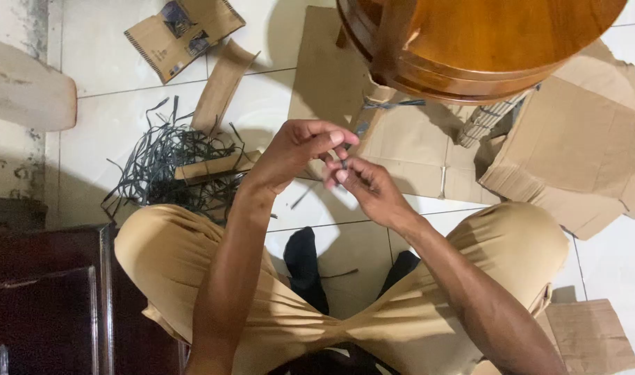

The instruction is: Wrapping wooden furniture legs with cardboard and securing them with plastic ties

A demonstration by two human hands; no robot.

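My left hand (297, 153) and my right hand (366, 184) meet in front of me, fingertips pinched together on a thin dark strip (345, 164) held between them. The strip is small and mostly hidden by the fingers. Both forearms reach out over my crossed legs in tan trousers (171, 257). A pile of similar dark strips (171, 167) lies on the white tiled floor to the left of my left hand.
A round wooden table (484, 38) stands just beyond my hands. Flattened brown cardboard pieces (574, 146) spread under and right of it, with more scraps (182, 31) at the top left. A dark cabinet (46, 298) sits at the lower left.
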